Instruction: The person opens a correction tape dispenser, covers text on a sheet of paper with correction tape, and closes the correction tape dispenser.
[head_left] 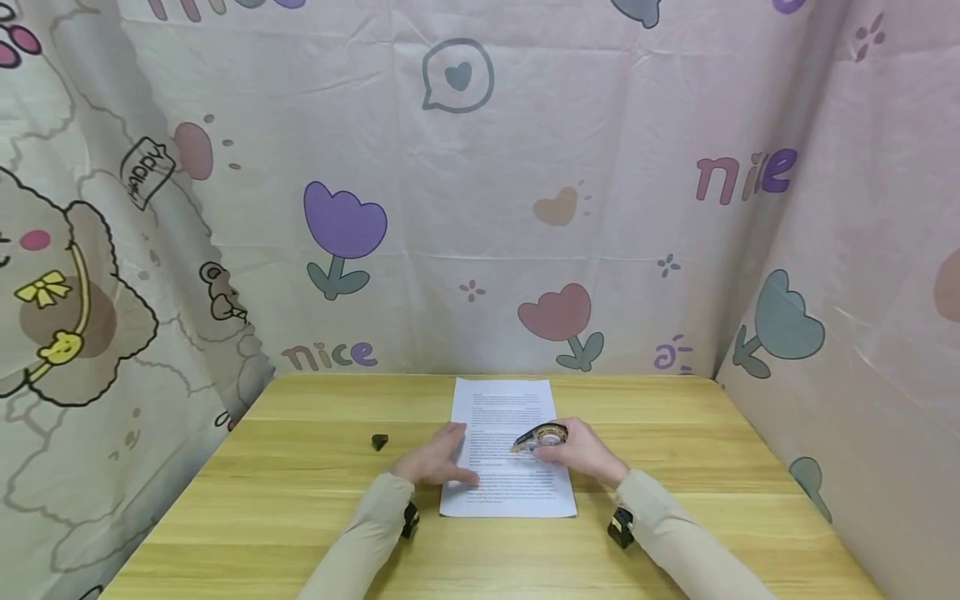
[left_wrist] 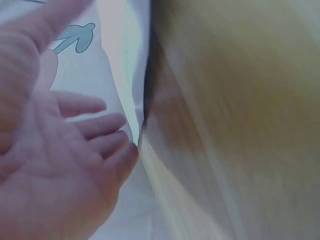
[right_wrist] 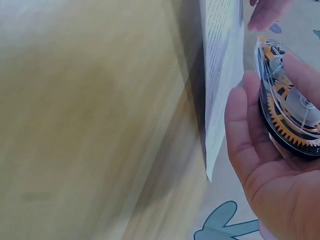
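Note:
A printed sheet of paper [head_left: 510, 492] lies on the wooden table in the head view. The left hand [head_left: 437, 458] rests on its left edge, thumb and fingers spread; in the left wrist view the left hand [left_wrist: 65, 150] has relaxed fingers beside the paper [left_wrist: 122, 55]. Over the right part of the sheet, the right hand [head_left: 588, 452] grips a correction tape dispenser [head_left: 550, 435], its tip pointing left toward the text. The right wrist view shows the dispenser [right_wrist: 290, 115], with orange gears in a clear and black case, between thumb and fingers of the right hand [right_wrist: 275, 175].
A small black piece [head_left: 380, 442], possibly a cap, lies on the table [head_left: 300, 500] left of the left hand. Behind the table and on both sides hangs a printed cloth [head_left: 450, 208]. Each wrist carries a small black device.

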